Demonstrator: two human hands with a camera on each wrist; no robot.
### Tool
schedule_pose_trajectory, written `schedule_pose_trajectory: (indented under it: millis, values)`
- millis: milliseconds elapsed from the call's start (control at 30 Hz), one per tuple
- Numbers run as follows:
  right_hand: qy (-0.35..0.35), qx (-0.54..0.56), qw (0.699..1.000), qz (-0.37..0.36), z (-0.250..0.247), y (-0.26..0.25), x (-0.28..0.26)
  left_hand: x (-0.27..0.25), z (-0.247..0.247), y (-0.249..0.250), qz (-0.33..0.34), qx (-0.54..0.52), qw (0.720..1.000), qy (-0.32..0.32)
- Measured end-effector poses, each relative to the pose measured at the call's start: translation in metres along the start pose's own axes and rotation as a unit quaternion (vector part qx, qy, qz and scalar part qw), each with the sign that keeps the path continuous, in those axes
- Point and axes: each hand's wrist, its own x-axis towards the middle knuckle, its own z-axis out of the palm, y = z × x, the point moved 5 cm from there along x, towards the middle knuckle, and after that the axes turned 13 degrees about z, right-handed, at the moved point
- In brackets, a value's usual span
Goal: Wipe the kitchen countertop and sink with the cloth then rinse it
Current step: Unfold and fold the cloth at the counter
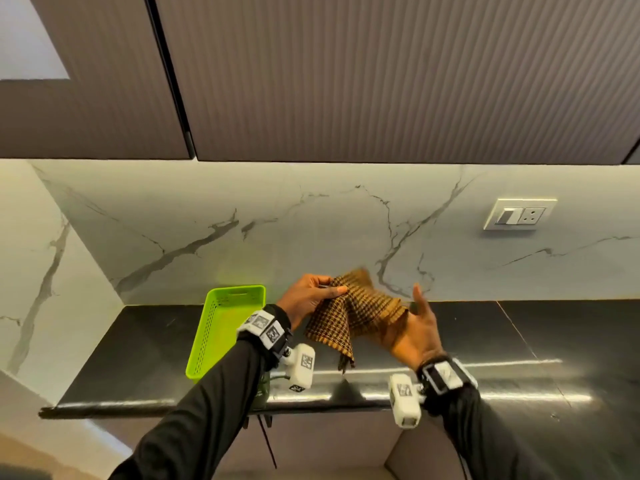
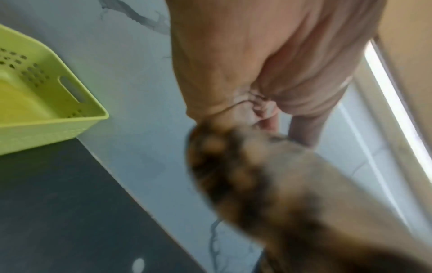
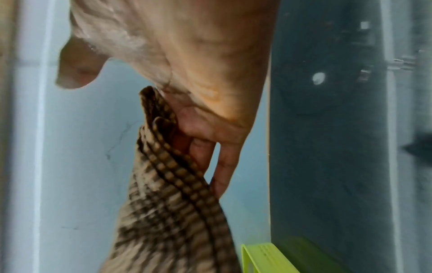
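Note:
A brown checked cloth (image 1: 356, 313) hangs in the air above the black countertop (image 1: 138, 348), held between both hands. My left hand (image 1: 325, 292) pinches its upper left corner between thumb and fingers. My right hand (image 1: 415, 320) lies under the cloth's right side, with the fingers stretched along the fabric and the thumb raised clear of it. In the right wrist view the cloth (image 3: 168, 212) drapes over the right hand's fingers (image 3: 224, 166). In the left wrist view the cloth (image 2: 245, 175) is blurred below my left hand (image 2: 245, 64). No sink is in view.
A lime green perforated basket (image 1: 225, 327) stands on the counter just left of my left hand, against the marble backsplash (image 1: 207, 244). A wall socket (image 1: 519, 214) sits at the right. Ribbed wall cabinets (image 1: 381, 81) hang overhead. Black counter stretches to the right.

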Motion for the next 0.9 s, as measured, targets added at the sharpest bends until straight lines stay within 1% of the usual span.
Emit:
schedule_pose_trajectory:
  millis: [67,167,233,367,400,500,533,567,600,667,700,767,833,900]
  values:
    - [-0.005,0.013,1.0,0.0,-0.014,0.025,0.005,-0.009,-0.006,-0.024,-0.026,0.009,0.999,0.032]
    - [0.033,-0.003,0.999,-0.011,-0.033,0.045,0.011,-0.025,-0.012,-0.051,-0.079,-0.01,0.994,0.07]
    - [0.047,-0.021,0.999,-0.014,-0.034,0.05,0.015,-0.032,-0.01,-0.054,-0.09,-0.031,0.991,0.089]
    - [0.044,-0.074,0.996,-0.021,-0.019,0.037,0.018,-0.033,-0.007,-0.051,-0.09,-0.048,0.987,0.123]
    - [0.056,-0.099,0.993,-0.009,-0.015,0.031,0.021,-0.031,-0.009,-0.051,-0.094,-0.047,0.986,0.127]
    - [0.128,-0.168,0.976,0.052,-0.009,0.014,0.03,-0.03,-0.015,-0.046,-0.1,-0.032,0.988,0.117]
    - [0.138,-0.184,0.972,0.05,-0.006,0.007,0.032,-0.031,-0.017,-0.042,-0.093,-0.042,0.988,0.113]
    - [0.134,-0.196,0.971,0.032,-0.001,-0.001,0.031,-0.031,-0.018,-0.037,-0.077,-0.056,0.989,0.109]
    - [0.116,-0.204,0.972,-0.001,0.006,-0.01,0.029,-0.031,-0.019,-0.031,-0.052,-0.075,0.99,0.105]
    - [0.052,-0.207,0.973,-0.088,0.021,-0.028,0.019,-0.031,-0.017,-0.013,0.008,-0.105,0.99,0.091]
    - [0.024,-0.204,0.971,-0.123,0.027,-0.035,0.012,-0.029,-0.016,-0.006,0.033,-0.112,0.99,0.081]
    - [-0.004,-0.225,0.959,-0.171,0.033,-0.044,0.003,-0.025,-0.016,0.005,0.068,-0.104,0.99,0.067]
    - [-0.008,-0.276,0.942,-0.192,0.033,-0.044,0.002,-0.022,-0.018,0.011,0.09,-0.065,0.991,0.072]
    - [0.013,-0.298,0.935,-0.19,0.026,-0.041,0.003,-0.024,-0.018,0.009,0.093,-0.028,0.993,0.069]
